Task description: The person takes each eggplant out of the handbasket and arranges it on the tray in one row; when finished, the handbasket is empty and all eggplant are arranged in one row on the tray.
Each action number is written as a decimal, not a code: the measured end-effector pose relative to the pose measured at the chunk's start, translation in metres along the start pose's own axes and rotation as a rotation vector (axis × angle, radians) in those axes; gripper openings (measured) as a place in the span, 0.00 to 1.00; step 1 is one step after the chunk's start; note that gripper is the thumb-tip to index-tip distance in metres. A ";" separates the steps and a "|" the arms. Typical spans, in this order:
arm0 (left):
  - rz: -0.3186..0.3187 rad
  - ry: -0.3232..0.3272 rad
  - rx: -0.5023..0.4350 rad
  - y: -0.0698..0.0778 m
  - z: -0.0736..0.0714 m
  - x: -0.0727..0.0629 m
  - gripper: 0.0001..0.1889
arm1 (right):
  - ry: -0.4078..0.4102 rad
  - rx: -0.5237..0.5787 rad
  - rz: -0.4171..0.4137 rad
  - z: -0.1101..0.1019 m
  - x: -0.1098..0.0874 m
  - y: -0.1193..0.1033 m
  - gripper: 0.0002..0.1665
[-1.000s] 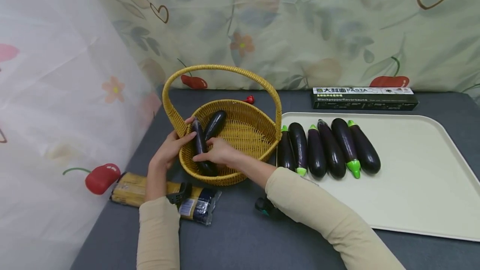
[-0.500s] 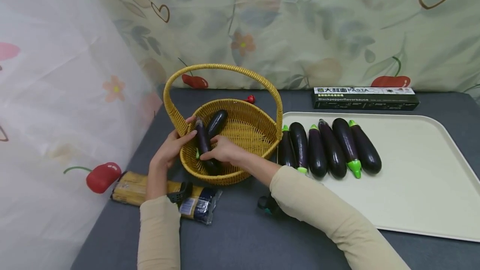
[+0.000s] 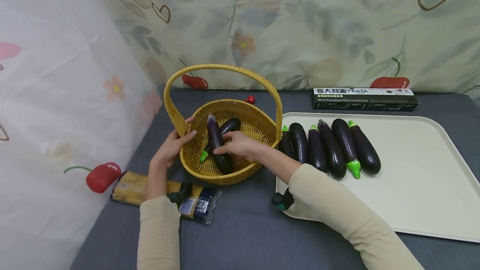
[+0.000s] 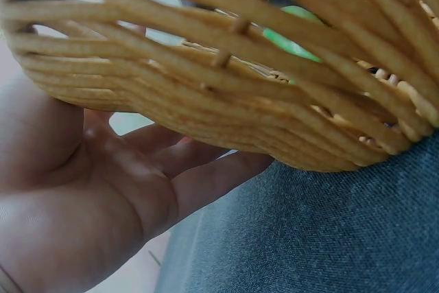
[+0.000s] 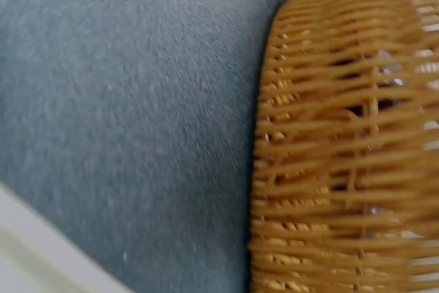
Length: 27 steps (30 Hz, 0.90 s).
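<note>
My right hand [image 3: 240, 145] reaches into the yellow wicker basket [image 3: 221, 179] and grips a dark purple eggplant [image 3: 215, 136] by its middle, thumb on top. That eggplant lies slanted across a second eggplant [image 3: 230, 125], whose green stem end shows at lower left. At the basket's left side, by the foot of the handle, my left hand [image 3: 168, 149] holds the rim, thumb over the edge. In the left wrist view, the left hand's fingers [image 4: 212, 183] lie along the outside of the weave. The right wrist view shows the basket's outer wall [image 5: 329, 142]; the right hand is hidden there.
On the right, a cream tray [image 3: 416, 178] bears several eggplants [image 3: 331, 149] in a row along its left part. A black pasta box [image 3: 365, 100] stands behind it. A bag of spaghetti [image 3: 129, 188] lies under the left forearm. The tall handle [image 3: 225, 68] arches over the basket.
My right hand has moved the gripped eggplant to the right inside the basket. The eggplant beneath has shifted right too, and its green stem now shows. My left hand stays at the rim.
</note>
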<state>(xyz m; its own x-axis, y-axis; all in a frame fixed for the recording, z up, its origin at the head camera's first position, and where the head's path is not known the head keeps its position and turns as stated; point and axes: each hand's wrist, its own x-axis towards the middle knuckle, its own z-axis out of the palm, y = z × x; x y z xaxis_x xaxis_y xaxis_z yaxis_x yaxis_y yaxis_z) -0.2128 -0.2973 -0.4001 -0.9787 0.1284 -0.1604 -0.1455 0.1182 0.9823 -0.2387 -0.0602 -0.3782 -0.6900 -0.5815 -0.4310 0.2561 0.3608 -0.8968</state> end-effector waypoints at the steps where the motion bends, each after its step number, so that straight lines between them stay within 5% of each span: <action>1: 0.000 0.002 0.004 0.000 0.000 0.000 0.34 | -0.009 0.015 -0.006 -0.003 -0.001 0.000 0.40; 16: 0.002 -0.001 0.018 -0.002 -0.001 0.001 0.35 | -0.155 0.276 -0.097 -0.037 -0.030 -0.011 0.40; 27: 0.002 -0.010 -0.008 -0.002 0.000 0.000 0.34 | -0.220 0.281 -0.142 -0.054 -0.056 -0.010 0.42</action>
<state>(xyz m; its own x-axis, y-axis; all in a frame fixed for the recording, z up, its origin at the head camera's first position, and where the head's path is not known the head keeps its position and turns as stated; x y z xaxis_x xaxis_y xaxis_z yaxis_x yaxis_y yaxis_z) -0.2130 -0.2978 -0.4016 -0.9775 0.1382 -0.1594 -0.1448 0.1098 0.9834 -0.2387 0.0083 -0.3400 -0.5780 -0.7648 -0.2847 0.3656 0.0692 -0.9282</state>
